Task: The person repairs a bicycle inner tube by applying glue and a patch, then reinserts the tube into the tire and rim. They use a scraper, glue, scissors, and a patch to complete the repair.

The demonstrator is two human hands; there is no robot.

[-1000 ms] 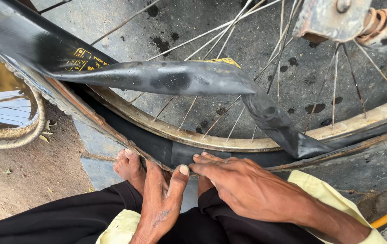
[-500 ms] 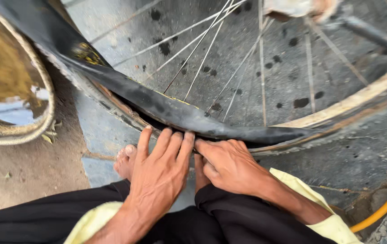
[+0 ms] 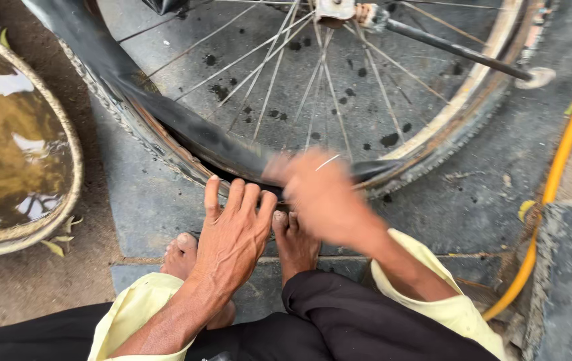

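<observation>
A spoked bicycle wheel [image 3: 473,87] lies flat on the dark pavement, its black inner tube [image 3: 186,124] pulled partly out along the near rim and tyre [image 3: 159,150]. My left hand [image 3: 232,234] rests flat with fingers spread, fingertips at the tyre's edge just below the tube. My right hand [image 3: 319,194] is blurred by motion over the tube and rim; I cannot tell whether it grips anything. My bare feet [image 3: 293,244] sit right behind the hands, against the tyre.
A round basin [image 3: 65,200] of murky brown water stands at the left. A yellow hose [image 3: 556,174] runs along the right side. The wheel's axle [image 3: 453,47] sticks out toward the upper right. Stone paving slabs with a joint lie under my feet.
The view has shifted right and back, showing more of the wheel. My right hand has lifted off the tyre and is moving fast; my left hand stays pressed at the tyre's edge.
</observation>
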